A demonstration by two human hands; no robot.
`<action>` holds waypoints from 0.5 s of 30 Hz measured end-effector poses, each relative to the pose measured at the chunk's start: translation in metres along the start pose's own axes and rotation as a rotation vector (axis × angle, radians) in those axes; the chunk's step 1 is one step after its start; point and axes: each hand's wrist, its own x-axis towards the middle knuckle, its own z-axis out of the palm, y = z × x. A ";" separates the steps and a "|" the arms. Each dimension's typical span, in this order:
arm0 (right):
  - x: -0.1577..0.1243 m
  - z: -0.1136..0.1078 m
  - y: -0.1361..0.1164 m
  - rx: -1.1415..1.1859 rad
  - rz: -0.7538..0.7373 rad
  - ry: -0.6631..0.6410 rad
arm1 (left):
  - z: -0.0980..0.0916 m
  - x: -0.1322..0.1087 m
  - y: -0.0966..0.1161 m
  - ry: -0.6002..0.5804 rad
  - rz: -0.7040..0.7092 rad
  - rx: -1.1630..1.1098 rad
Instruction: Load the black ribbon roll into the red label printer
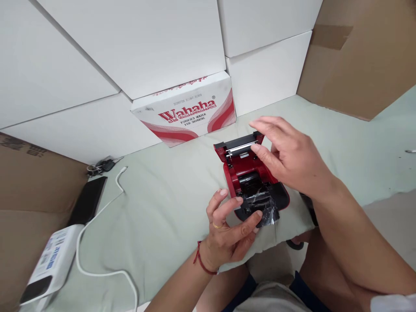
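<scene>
A small red and black device (230, 177), which looks like a label printer, sits near the table's front edge with its hinged lid (220, 151) raised. A metal bar and a dark roller run along the lid. Crinkled, shiny black film (269, 215) spills from the inner bay over the front lip. My left hand (229, 229) pinches this film at the front, index finger on top and thumb low, its other fingers spread by the device's left side. My right hand (289, 151) has its thumb on the lid's inner side and its fingers beyond the upper edge, the lid between them.
Behind stands a white and red water carton (185, 112) against white boxes (269, 78). Brown cardboard boxes (360, 65) flank both sides. At left lie keys (104, 166), a black phone-like slab (87, 201), a white device (53, 260) and a white cable (107, 274).
</scene>
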 end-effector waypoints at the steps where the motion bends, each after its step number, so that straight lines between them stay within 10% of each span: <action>1: 0.001 0.001 0.003 -0.024 -0.009 -0.048 | 0.000 -0.001 -0.001 0.000 -0.001 -0.002; 15: -0.014 -0.034 -0.004 -0.234 -0.041 -0.695 | -0.003 -0.012 -0.017 0.087 -0.194 -0.205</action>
